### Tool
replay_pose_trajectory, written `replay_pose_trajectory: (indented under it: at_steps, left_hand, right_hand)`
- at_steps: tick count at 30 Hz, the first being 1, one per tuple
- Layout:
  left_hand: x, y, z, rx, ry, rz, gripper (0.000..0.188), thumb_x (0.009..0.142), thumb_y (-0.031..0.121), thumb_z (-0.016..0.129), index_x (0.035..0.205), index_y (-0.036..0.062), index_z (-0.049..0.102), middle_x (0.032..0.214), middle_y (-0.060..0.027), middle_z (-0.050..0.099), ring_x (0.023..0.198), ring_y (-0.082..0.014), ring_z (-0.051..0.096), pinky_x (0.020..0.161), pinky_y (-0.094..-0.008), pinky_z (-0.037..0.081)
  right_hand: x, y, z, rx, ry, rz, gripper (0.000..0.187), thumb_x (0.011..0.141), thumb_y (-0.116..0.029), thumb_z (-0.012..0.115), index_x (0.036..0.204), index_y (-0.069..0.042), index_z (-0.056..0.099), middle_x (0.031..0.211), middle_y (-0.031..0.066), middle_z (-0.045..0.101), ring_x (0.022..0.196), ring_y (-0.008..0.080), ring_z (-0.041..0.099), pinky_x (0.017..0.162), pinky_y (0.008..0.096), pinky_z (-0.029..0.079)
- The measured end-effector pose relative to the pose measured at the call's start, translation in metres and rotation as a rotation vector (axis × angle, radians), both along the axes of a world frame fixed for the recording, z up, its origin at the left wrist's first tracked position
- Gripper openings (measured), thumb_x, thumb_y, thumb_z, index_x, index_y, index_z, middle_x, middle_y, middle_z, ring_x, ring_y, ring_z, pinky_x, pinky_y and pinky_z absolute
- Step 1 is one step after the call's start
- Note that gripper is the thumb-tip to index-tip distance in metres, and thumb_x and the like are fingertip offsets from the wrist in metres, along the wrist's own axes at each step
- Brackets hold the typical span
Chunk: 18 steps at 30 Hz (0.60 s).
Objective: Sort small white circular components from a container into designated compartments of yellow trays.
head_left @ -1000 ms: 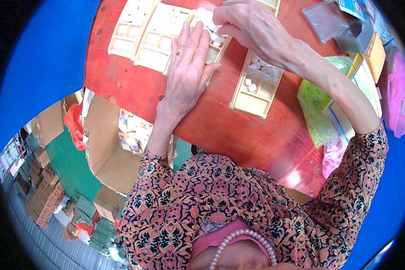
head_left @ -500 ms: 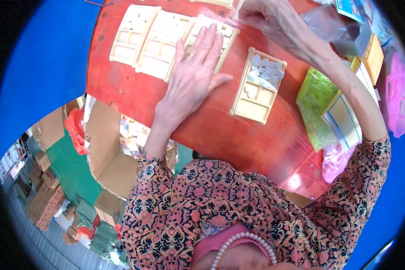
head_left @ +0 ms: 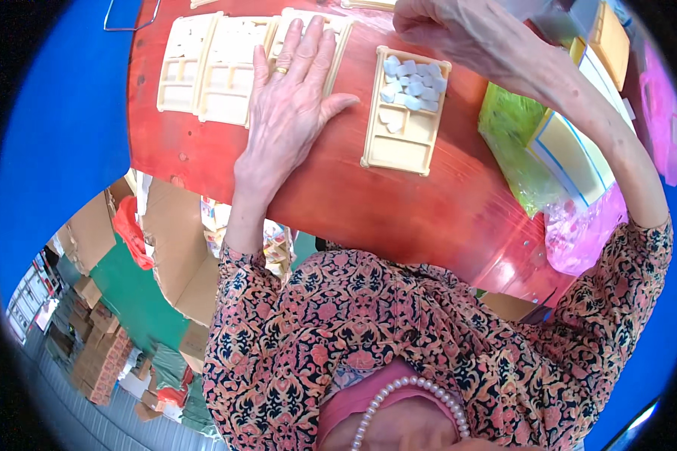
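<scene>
My left hand (head_left: 293, 94) lies flat, fingers stretched out, over a cream compartment tray (head_left: 344, 37) with white pieces in it. To its left two similar trays, a middle one (head_left: 226, 105) and an outer one (head_left: 177, 96), stand side by side, holding small white pieces at their far ends. Another cream tray (head_left: 399, 154) sits apart on the right, with pale bluish-white chunks (head_left: 414, 81) in its far part and a few whiter bits in a small compartment. Beyond that tray my right hand (head_left: 447, 30) is raised with curled fingers pressed together; whatever they may hold is hidden.
The trays rest on a red table (head_left: 316, 203). At right lie a green plastic bag (head_left: 508, 143), a yellow-and-white packet with blue lines (head_left: 572, 154) and pink bags (head_left: 583, 233). A large open cardboard box (head_left: 177, 233) stands below the table's left edge.
The whole view has shifted, so the trays and table appear further up and left. My left hand stays flat on the same tray; my right hand stays curled at the far side.
</scene>
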<state>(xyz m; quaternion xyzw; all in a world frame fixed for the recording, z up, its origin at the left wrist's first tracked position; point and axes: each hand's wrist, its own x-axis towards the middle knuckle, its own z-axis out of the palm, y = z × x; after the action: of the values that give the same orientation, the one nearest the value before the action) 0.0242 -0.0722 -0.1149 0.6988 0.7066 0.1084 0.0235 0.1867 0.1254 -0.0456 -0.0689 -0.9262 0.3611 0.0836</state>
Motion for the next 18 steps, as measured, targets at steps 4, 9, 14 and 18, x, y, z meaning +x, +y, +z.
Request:
replay_pose_trajectory:
  at_steps: [4, 9, 14, 18]
  left_hand:
    - [-0.006, 0.003, -0.005, -0.012, -0.065, 0.001, 0.074, 0.087, 0.046, 0.055, 0.148, 0.0132, 0.031, 0.155, -0.0053, 0.026, 0.143, -0.0263, 0.022, 0.111, -0.0611, 0.015]
    - [0.008, 0.003, 0.005, 0.082, -0.028, -0.009, 0.067, 0.085, 0.033, 0.063, 0.143, 0.0091, 0.038, 0.152, -0.0082, 0.030, 0.141, -0.0301, 0.027, 0.110, -0.0580, 0.021]
    - [0.027, 0.005, 0.010, 0.311, -0.317, -0.146, 0.052, 0.071, 0.008, 0.077, 0.119, 0.0006, 0.060, 0.123, -0.0174, 0.057, 0.109, -0.0335, 0.058, 0.084, -0.0372, 0.052]
    - [0.041, 0.015, 0.011, 0.283, -0.417, -0.135, 0.036, 0.069, 0.007, 0.077, 0.102, 0.0003, 0.063, 0.092, -0.0119, 0.058, 0.085, -0.0277, 0.061, 0.073, -0.0370, 0.051]
  right_hand:
    - [0.015, -0.006, -0.004, -0.031, -0.109, 0.070, 0.009, 0.077, 0.004, 0.059, 0.082, -0.001, 0.053, 0.068, 0.0128, 0.054, 0.064, 0.0283, 0.055, 0.057, 0.0384, 0.043]
    - [0.042, -0.003, -0.039, 0.129, 0.235, 0.121, 0.024, 0.074, 0.006, 0.061, 0.090, -0.004, 0.046, 0.075, 0.0118, 0.048, 0.070, 0.0287, 0.051, 0.063, 0.0386, 0.043]
    - [0.042, -0.019, -0.033, -0.244, 0.062, -0.027, 0.025, 0.073, 0.003, 0.064, 0.086, -0.003, 0.044, 0.074, 0.0139, 0.050, 0.069, 0.0329, 0.051, 0.063, 0.0409, 0.042]
    - [0.045, -0.013, -0.040, -0.198, -0.026, 0.060, 0.029, 0.072, 0.001, 0.067, 0.091, -0.001, 0.046, 0.073, 0.0152, 0.049, 0.069, 0.0348, 0.050, 0.062, 0.0415, 0.042]
